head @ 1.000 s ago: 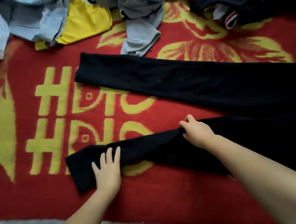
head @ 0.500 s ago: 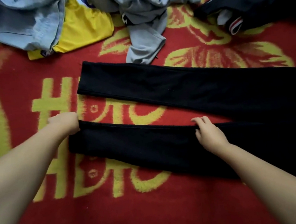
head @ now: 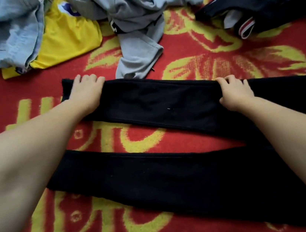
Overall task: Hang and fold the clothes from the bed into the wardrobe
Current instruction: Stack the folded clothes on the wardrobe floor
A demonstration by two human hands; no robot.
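Gripping the far leg (head: 157,99) of the black pants along its back edge, left hand (head: 86,89) near the cuff, right hand (head: 235,93) mid-leg, so it runs left-right on the bed (head: 188,52), near leg (head: 156,177) toward me.

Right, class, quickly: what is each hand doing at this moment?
Left hand: fingers curled over the far edge of the black trousers' far leg, near the hem.
Right hand: gripping the same leg's far edge.
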